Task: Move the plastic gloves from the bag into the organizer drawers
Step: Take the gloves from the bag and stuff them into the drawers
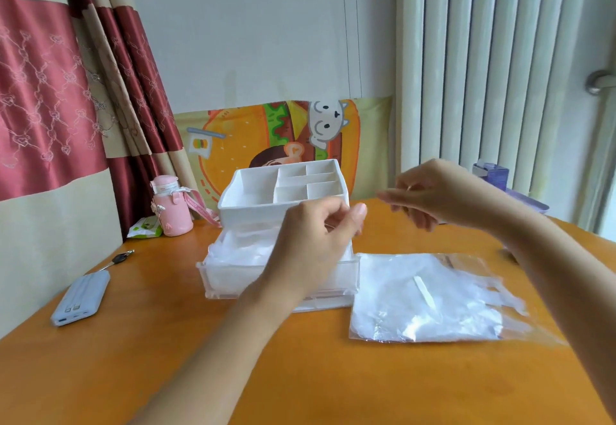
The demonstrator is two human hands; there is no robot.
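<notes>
A white organizer [253,206] stands mid-table, its clear top drawer [213,278] pulled out toward me with crumpled plastic gloves [240,248] inside. To its right a clear bag [423,301] lies flat, holding more plastic gloves, some of which stick out at its right end. My left hand [316,238] hovers over the open drawer with its fingers curled; thumb and fingers seem to pinch a thin clear glove that barely shows. Up at the right of the organizer, above the bag, my right hand [433,194] is blurred, its fingers loosely bent with nothing visible in them.
On the orange table [233,358] a grey power bank [81,298] and keys [120,259] lie at the left. A pink bottle [170,206] and a wipes pack [145,228] stand at the back left. A purple box [493,174] sits at the back right.
</notes>
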